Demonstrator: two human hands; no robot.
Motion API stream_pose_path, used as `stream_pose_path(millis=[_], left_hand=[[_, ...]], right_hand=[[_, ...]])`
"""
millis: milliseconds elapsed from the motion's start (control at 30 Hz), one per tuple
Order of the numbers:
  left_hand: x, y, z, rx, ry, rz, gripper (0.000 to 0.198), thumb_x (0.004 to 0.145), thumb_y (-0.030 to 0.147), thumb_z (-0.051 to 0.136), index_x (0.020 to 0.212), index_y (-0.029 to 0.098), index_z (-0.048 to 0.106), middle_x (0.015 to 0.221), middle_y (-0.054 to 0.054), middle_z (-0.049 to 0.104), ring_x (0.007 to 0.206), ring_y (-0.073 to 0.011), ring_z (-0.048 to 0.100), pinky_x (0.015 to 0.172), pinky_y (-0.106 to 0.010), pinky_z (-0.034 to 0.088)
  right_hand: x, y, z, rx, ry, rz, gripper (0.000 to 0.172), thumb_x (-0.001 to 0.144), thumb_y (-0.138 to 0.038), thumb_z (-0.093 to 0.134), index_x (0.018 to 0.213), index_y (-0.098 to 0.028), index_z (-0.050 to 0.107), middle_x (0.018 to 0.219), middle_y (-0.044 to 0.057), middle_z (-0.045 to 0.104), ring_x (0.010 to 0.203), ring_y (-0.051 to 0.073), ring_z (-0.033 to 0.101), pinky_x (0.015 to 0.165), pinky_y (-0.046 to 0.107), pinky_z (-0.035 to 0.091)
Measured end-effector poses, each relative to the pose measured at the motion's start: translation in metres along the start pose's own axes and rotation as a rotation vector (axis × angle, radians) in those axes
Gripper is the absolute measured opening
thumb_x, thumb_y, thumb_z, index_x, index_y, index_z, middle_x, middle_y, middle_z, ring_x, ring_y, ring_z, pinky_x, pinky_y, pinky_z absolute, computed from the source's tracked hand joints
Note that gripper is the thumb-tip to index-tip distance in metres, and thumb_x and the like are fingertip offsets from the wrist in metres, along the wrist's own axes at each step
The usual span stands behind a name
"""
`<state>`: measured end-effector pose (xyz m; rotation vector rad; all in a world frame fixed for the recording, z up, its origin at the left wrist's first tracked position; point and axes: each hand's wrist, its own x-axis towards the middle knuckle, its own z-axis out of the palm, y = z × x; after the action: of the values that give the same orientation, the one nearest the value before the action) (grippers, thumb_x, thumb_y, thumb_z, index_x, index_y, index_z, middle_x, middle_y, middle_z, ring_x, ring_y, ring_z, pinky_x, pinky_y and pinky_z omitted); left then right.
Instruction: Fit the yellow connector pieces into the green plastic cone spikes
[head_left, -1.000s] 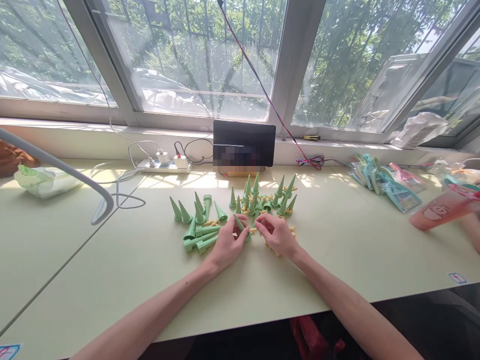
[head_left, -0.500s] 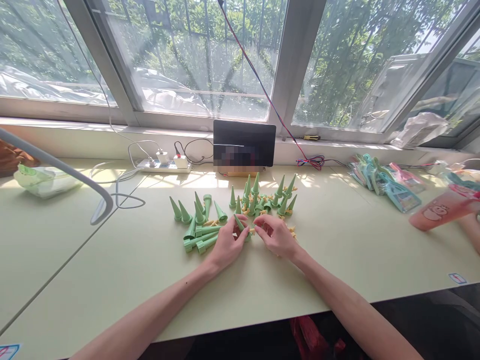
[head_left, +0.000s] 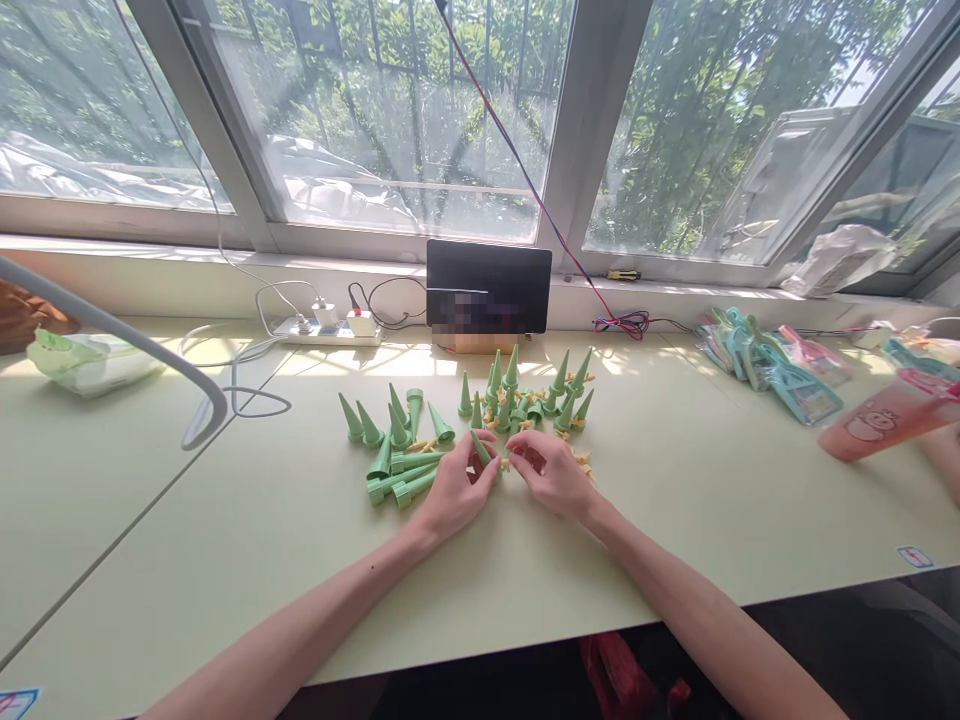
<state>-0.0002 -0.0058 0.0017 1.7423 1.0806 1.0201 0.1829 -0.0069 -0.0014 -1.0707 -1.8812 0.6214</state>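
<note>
My left hand [head_left: 459, 484] is closed round a green cone-shaped spike [head_left: 478, 448], its tip tilted up and to the left. At the spike's right side a small yellow plug [head_left: 505, 464] sticks out, and the fingertips of my right hand [head_left: 556, 470] pinch at it. Left of my hands several bare green spikes lie or stand, among them a lying one [head_left: 415, 489] and an upright one [head_left: 349, 418]. Loose yellow plugs [head_left: 421, 446] lie between them. Behind my hands stand several green spikes [head_left: 511, 372] with yellow pieces at their sides.
A black screen [head_left: 489, 285] stands at the back, with a power strip [head_left: 330, 332] and cables to its left. A grey tube [head_left: 127, 340] crosses the left side. Bagged teal items [head_left: 802, 390] and a pink cup [head_left: 874, 425] are at the right, beside another person's hand.
My right fingertips have shifted slightly at the yellow plug. The left hand and the spike stay almost where they were.
</note>
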Motion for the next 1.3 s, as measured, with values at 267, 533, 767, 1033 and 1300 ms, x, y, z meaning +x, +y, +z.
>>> stream_pose_path(millis=[267, 533, 767, 1033, 1300], left_hand=[[-0.0004, 0.0, -0.0002, 0.011, -0.041, 0.022, 0.031, 0.088, 0.032, 0.059, 0.115, 0.02, 0.049, 0.089, -0.001, 0.062, 0.069, -0.0125, 0.057, 0.054, -0.022, 0.046], [-0.0015, -0.0031, -0.0011, 0.062, -0.077, 0.029, 0.035, 0.085, 0.031, 0.062, 0.116, 0.022, 0.05, 0.093, 0.001, 0.058, 0.053, -0.005, 0.043, 0.05, -0.021, 0.04], [-0.0008, -0.0058, -0.0007, 0.072, -0.087, 0.03, 0.035, 0.085, 0.03, 0.061, 0.117, 0.022, 0.049, 0.095, 0.001, 0.056, 0.055, -0.005, 0.043, 0.051, -0.021, 0.04], [-0.0013, -0.0077, -0.0003, 0.078, -0.096, 0.035, 0.031, 0.085, 0.029, 0.06, 0.115, 0.022, 0.05, 0.095, 0.001, 0.056, 0.055, -0.0051, 0.043, 0.053, -0.022, 0.041], [-0.0006, -0.0081, -0.0004, 0.131, -0.089, 0.056, 0.032, 0.084, 0.026, 0.059, 0.115, 0.021, 0.051, 0.086, 0.002, 0.055, 0.056, -0.0066, 0.041, 0.054, -0.022, 0.04]], right_hand=[[0.0001, -0.0033, -0.0009, 0.007, 0.0, -0.024, 0.01, 0.09, -0.015, 0.057, 0.095, -0.019, 0.065, 0.078, 0.003, 0.064, 0.062, 0.014, 0.056, 0.055, 0.025, 0.045], [-0.0004, -0.0013, -0.0012, 0.026, -0.009, -0.017, 0.011, 0.09, -0.015, 0.057, 0.096, -0.019, 0.065, 0.08, 0.003, 0.065, 0.067, 0.015, 0.06, 0.058, 0.025, 0.046], [0.0005, -0.001, -0.0013, 0.019, -0.023, -0.013, 0.009, 0.09, -0.016, 0.058, 0.094, -0.019, 0.065, 0.079, 0.003, 0.066, 0.064, 0.014, 0.058, 0.057, 0.026, 0.044], [0.0001, -0.0016, -0.0012, 0.028, -0.017, -0.016, 0.008, 0.09, -0.017, 0.057, 0.093, -0.019, 0.065, 0.082, 0.003, 0.067, 0.064, 0.015, 0.057, 0.057, 0.026, 0.045], [-0.0007, -0.0014, 0.0016, 0.018, -0.034, -0.012, 0.009, 0.09, -0.017, 0.056, 0.091, -0.019, 0.065, 0.077, 0.002, 0.065, 0.061, 0.014, 0.055, 0.056, 0.026, 0.043]])
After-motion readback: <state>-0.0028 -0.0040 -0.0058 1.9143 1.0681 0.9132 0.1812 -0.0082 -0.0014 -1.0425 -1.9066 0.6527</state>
